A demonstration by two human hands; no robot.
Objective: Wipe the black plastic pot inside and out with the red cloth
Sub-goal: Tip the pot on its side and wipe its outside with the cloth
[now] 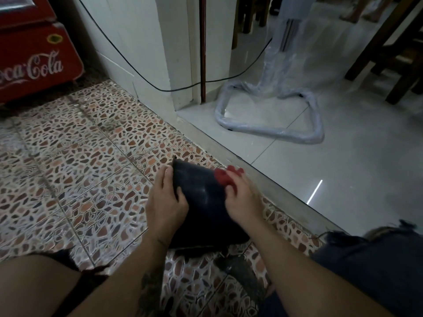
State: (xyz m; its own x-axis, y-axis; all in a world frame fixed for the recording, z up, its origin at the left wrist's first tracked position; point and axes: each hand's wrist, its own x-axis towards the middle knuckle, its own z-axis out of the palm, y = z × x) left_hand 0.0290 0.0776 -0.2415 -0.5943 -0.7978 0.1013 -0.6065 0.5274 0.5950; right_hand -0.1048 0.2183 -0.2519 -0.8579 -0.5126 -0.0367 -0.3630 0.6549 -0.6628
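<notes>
The black plastic pot [201, 197] lies tilted above the patterned floor between my knees, its outer wall facing up and its wide rim toward me. My left hand [166, 200] grips the pot's left side near its far end. My right hand [240, 200] presses the bunched red cloth [223, 176] against the pot's upper right wall; only a small part of the cloth shows past my fingers. The pot's inside is hidden.
A red Coca-Cola cooler [34, 60] stands at the far left. A white wall corner [178, 53] with a black cable rises ahead. A plastic-wrapped stand base [272, 129] rests on the glossy white tiles to the right, past a raised step [263, 179]. Wooden chair legs [389, 53] are far right.
</notes>
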